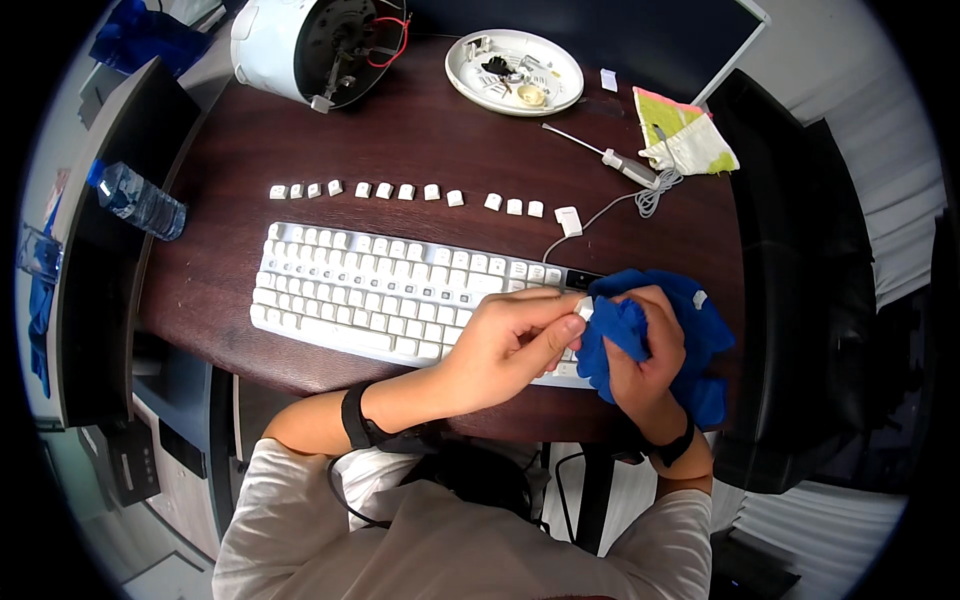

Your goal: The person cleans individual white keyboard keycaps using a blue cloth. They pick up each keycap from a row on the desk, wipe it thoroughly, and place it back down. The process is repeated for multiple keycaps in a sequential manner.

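Note:
Between the thumb and fingers of my left hand [522, 335] is a small white keycap [585, 308], held above the right part of a white keyboard [345, 338]. My right hand [652, 345] grips a bunched blue cloth [704, 350] and presses a fold of it against the keycap. Part of the cloth drapes onto the table, with another small white piece [699, 299] lying on it. One row of the keyboard shows bare switches where caps are off. Loose keycaps [406, 192] stand in a line behind the keyboard, and a larger keycap [568, 221] sits at its right end.
On the dark wooden table [330, 150], a screwdriver [630, 167] lies beside a coiled cable [655, 200] and a folded cloth [685, 132]. A white dish [514, 72] holds small parts. An opened white appliance [270, 50] stands far left, a water bottle [140, 202] at left.

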Available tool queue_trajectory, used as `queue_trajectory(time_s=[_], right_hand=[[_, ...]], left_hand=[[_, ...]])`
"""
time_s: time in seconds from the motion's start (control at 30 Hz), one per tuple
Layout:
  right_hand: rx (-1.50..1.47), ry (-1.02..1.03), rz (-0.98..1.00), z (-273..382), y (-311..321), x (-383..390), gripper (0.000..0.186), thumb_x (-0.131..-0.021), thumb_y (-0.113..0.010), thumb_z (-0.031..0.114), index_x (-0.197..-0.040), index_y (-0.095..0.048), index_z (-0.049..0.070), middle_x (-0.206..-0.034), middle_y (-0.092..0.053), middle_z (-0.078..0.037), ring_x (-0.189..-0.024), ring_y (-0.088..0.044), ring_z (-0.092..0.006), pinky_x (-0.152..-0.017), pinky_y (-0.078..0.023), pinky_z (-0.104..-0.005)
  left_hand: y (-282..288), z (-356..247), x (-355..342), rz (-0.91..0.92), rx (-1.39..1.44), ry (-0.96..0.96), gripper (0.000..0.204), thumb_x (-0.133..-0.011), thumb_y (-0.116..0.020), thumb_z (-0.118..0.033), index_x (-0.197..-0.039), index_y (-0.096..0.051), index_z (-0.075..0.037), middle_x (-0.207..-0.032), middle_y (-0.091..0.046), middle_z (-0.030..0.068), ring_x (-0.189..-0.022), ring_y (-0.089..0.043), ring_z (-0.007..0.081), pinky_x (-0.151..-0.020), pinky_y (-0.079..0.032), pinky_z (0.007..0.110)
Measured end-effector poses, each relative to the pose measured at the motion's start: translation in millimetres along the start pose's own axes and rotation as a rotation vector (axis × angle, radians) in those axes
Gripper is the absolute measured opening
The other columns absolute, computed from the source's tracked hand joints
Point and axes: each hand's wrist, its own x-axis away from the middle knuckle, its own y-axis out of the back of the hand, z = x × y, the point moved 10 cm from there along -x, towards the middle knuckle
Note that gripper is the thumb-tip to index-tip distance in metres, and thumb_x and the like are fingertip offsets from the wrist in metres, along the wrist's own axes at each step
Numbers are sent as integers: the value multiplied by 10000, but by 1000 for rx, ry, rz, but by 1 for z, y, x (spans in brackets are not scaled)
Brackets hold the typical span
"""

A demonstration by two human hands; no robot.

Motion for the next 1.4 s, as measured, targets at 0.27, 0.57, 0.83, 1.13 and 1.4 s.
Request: queue_trajectory(time_s=[0.27,0.57,0.83,1.13,1.4], right_hand=[[-31,-32,8,-1,-2,-2,205,-786,-657,20,-976,-599,-32,-889,-583,-126,-739,-600,-199,-636,-471,-264],[-27,39,8,5,-3,-2,264,-734,-685,2,-982,-601,-33,-880,-582,-131,-721,-604,-215,-621,-476,-265],[49,65,4,5,-5,-2,273,-714,-684,-1,-976,-619,-35,-852,-579,-126,-683,-605,-225,-580,-477,-281],[59,152,20,16,-6,-3,315,-669,-689,-31,-977,-622,-20,-851,-567,-122,-648,-590,-240,-547,-458,-283],[138,175,-1,15,-6,-2,287,-692,-680,-20,-972,-621,-23,-843,-567,-120,-643,-589,-227,-534,-453,-279]], left_hand=[[0,2,0,-1,-66,-6,315,-986,-438,-132,-1238,-540,28,-852,-535,52,-595,-497,67,-527,-415,210],[8,-1,3,-144,-30,-11,224,-939,-499,-48,-1130,-574,43,-856,-528,55,-624,-512,77,-557,-441,219],[7,4,3,-124,-46,-34,263,-968,-464,-83,-1152,-555,80,-961,-533,97,-638,-562,108,-562,-465,223],[7,5,5,-163,8,-27,248,-953,-449,-15,-1158,-563,65,-904,-539,94,-625,-559,109,-586,-470,234],[5,7,6,-151,43,-19,261,-952,-448,-11,-1179,-557,62,-926,-541,96,-633,-575,109,-594,-481,232]])
